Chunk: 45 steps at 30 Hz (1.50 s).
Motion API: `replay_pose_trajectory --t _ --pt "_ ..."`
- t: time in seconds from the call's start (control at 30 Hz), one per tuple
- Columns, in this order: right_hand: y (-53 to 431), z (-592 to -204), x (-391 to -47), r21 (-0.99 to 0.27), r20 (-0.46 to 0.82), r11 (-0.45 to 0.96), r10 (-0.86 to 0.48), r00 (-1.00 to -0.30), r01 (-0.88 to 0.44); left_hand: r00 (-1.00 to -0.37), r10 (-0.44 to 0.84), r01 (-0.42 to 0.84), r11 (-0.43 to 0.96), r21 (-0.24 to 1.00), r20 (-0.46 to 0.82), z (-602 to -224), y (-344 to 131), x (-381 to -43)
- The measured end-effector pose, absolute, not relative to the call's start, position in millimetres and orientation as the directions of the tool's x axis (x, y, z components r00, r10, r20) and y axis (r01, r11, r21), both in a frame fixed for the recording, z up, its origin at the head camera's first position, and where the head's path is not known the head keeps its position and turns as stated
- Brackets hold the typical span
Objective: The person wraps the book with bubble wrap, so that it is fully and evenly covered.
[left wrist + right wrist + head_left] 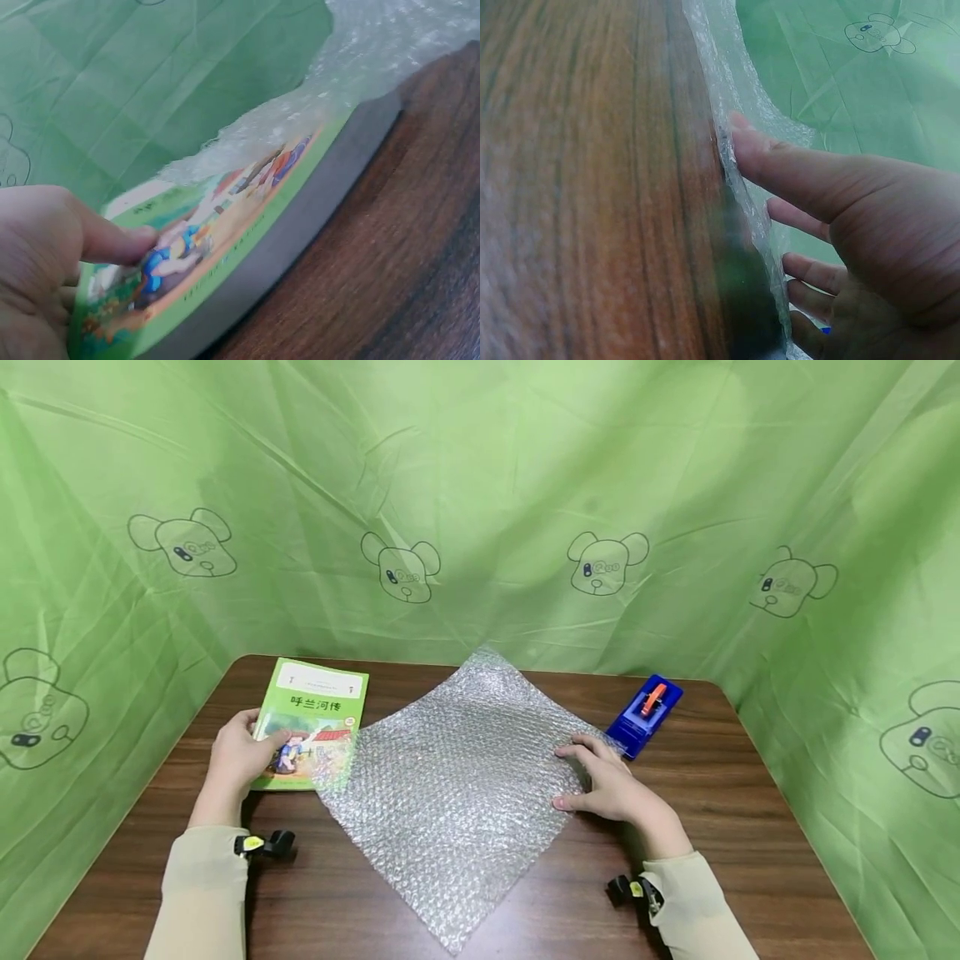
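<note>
My left hand [242, 750] grips a green picture-covered book [315, 681] by its left edge. The thumb lies on the cover in the left wrist view, while the fingers beneath are mostly hidden. A sheet of bubble wrap [450, 777] lies with one corner toward me, its left corner over the book's lower right part. On the sheet's right side rests my right hand [607, 781], thumb and fingers spread and loosely bent. In the right wrist view, its fingertips touch the edge of the bubble wrap [739, 180].
A blue tape cutter-like tool [645, 717] with an orange part lies at the back right, just beyond my right hand. Green cloth [480, 485] with bear-head outlines hangs round the back and sides of the brown wooden table [720, 827].
</note>
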State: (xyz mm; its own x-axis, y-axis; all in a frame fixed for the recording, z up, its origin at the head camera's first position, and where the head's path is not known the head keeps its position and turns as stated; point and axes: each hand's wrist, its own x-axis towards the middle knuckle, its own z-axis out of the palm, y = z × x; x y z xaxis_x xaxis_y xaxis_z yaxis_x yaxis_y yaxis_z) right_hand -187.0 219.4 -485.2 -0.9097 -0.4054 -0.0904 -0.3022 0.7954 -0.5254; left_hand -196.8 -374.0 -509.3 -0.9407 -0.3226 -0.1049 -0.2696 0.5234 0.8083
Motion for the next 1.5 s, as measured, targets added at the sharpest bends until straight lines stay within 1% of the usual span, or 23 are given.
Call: replay_pose_trajectory --t 0.1,0.17,0.3,0.4,0.53,0.6,0.7,0.9,1.0,1.1,1.2,1.27,1.33,1.5 --pt "218.9 -485.0 -187.2 -0.528 -0.090 0.794 -0.406 -0.909 -0.302 -0.936 -0.344 -0.213 0.394 0.894 -0.071 -510.3 -376.3 -195.5" --pt "219.0 -485.2 -187.5 -0.527 -0.090 0.795 -0.404 -0.910 -0.301 -0.938 -0.343 -0.173 0.334 0.927 -0.052 -510.9 -377.9 -194.8" --pt "219.3 -485.8 -187.7 -0.526 -0.086 0.795 -0.404 -0.911 -0.303 -0.943 -0.332 -0.121 0.284 0.951 -0.020 -510.4 -380.0 -194.5" --pt "220.0 -486.3 -186.8 -0.528 -0.085 0.793 -0.404 -0.911 -0.303 -0.937 -0.351 -0.102 0.279 0.955 0.002 -507.1 -378.7 -194.7" --pt "219.8 -486.4 -185.9 -0.534 -0.081 0.789 -0.405 -0.911 -0.303 -0.908 -0.418 -0.087 0.221 0.971 0.014 -498.7 -375.4 -195.1" --pt "219.3 -486.4 -186.1 -0.536 -0.079 0.787 -0.407 -0.910 -0.306 -0.884 -0.466 -0.064 0.150 0.987 0.013 -494.7 -374.5 -195.5" --pt "219.6 -486.6 -186.1 -0.537 -0.081 0.786 -0.410 -0.909 -0.306 -0.847 -0.531 0.003 0.019 1.000 0.013 -490.3 -373.9 -196.1" --pt "220.0 -487.5 -186.6 -0.533 -0.081 0.788 -0.409 -0.909 -0.308 -0.775 -0.631 0.114 -0.152 0.982 -0.008 -483.3 -376.3 -196.4" --pt "220.0 -487.4 -186.6 -0.530 -0.081 0.791 -0.407 -0.910 -0.306 -0.751 -0.660 0.178 -0.214 0.960 -0.008 -477.8 -376.5 -196.4" --pt "219.8 -487.0 -186.4 -0.529 -0.084 0.792 -0.406 -0.910 -0.305 -0.733 -0.680 0.262 -0.245 0.933 0.027 -472.3 -374.9 -197.1" --pt "220.0 -486.4 -186.1 -0.531 -0.086 0.792 -0.405 -0.910 -0.302 -0.722 -0.690 0.339 -0.279 0.898 0.058 -468.3 -373.5 -197.5" --pt "219.9 -486.1 -186.2 -0.531 -0.089 0.792 -0.404 -0.911 -0.300 -0.720 -0.691 0.369 -0.303 0.879 0.064 -466.8 -372.2 -197.4" --pt "219.8 -486.1 -186.6 -0.529 -0.090 0.794 -0.403 -0.911 -0.299 -0.717 -0.694 0.385 -0.320 0.866 0.063 -466.6 -370.3 -197.6" --pt "219.8 -487.2 -188.4 -0.521 -0.090 0.797 -0.408 -0.909 -0.306 -0.719 -0.690 0.397 -0.308 0.864 0.084 -468.3 -359.0 -200.4"
